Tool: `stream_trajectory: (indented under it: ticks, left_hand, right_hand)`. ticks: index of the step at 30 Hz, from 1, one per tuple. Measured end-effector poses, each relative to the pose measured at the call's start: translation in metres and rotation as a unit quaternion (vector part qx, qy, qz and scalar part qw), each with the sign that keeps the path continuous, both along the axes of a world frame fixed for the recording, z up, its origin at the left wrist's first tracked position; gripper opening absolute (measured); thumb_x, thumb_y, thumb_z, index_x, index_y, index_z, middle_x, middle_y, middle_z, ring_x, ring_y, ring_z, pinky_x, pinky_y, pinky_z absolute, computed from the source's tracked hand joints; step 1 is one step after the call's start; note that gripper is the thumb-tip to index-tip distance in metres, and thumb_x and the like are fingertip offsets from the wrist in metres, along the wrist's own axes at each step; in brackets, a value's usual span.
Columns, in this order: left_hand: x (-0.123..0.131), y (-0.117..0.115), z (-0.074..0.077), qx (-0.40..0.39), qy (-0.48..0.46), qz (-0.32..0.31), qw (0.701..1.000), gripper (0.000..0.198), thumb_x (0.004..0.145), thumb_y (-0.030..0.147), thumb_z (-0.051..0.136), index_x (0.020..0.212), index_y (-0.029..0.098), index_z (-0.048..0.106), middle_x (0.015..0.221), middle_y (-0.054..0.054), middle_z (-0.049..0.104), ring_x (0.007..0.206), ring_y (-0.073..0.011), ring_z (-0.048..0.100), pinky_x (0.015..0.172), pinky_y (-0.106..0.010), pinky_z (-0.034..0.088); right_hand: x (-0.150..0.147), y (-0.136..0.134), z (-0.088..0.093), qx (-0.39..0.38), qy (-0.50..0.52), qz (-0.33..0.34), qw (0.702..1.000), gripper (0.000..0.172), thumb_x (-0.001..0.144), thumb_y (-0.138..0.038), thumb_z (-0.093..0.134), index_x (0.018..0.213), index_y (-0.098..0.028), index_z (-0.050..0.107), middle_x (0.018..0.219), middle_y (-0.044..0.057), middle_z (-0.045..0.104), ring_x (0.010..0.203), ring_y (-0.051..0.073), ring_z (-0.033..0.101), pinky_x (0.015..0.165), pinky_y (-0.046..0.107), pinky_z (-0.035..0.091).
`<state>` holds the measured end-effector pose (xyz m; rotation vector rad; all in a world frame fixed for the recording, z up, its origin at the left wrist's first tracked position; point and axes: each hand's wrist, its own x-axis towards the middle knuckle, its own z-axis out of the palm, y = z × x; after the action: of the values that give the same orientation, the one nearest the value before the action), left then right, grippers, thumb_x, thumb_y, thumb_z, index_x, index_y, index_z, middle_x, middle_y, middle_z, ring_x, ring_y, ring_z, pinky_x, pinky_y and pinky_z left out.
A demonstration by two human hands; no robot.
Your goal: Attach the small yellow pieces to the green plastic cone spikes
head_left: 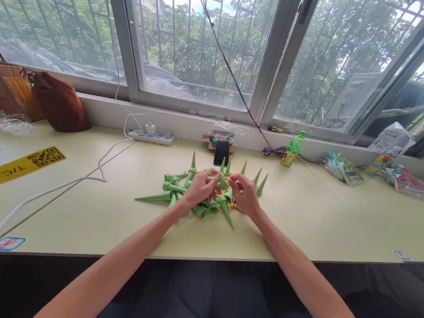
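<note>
Over the pile, my left hand point(203, 187) is closed around a green plastic plant-watering spike point(222, 181). My right hand point(245, 193) faces it from the right, its thumb and fingers pinched close to the spike; whatever they hold is too small to make out. Beneath and around both hands lie several more green spikes point(168, 187), some on their sides and some standing point up. One spike point(227, 213) points toward the table's front edge. Small yellow pieces point(235, 206) are scattered among them, partly hidden by my right hand.
A phone point(222, 153) leans on a small box behind the pile. A green-labelled bottle point(293, 149) stands right of it, near bagged items point(343, 168). To the left are a power strip point(151, 137), a white cable point(51, 189) and a brown pouch point(60, 103).
</note>
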<state>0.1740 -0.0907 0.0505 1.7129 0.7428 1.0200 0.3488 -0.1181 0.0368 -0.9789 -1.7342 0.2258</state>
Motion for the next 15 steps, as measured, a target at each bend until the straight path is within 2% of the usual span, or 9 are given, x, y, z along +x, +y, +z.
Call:
stream_trajectory:
  ticks: [5,15]
  left_hand:
    - [-0.0010,-0.0017,0.0013,0.002,0.014,0.003,1.000,0.044,0.085,0.060,0.055,0.100,0.018,0.050,0.068,-0.002,0.068,0.043,-0.0149,0.061,0.035,-0.021,0.045]
    - [-0.0019,-0.0080,0.0035,0.089,0.056,0.024,0.994,0.044,0.084,0.053,0.061,0.111,0.021,0.048,0.092,-0.004,0.066,0.050,-0.0115,0.063,0.039,-0.019,0.046]
  right_hand:
    - [0.0002,0.0004,0.0005,-0.002,0.006,0.007,1.000,0.022,0.095,-0.037,0.048,0.087,-0.019,0.057,0.076,0.000,0.057,0.051,0.008,0.042,0.051,0.023,0.037]
    - [-0.0002,-0.0005,0.0017,-0.020,0.026,0.008,0.999,0.021,0.095,-0.040,0.048,0.090,-0.020,0.054,0.075,-0.001,0.056,0.048,0.007,0.040,0.048,0.022,0.034]
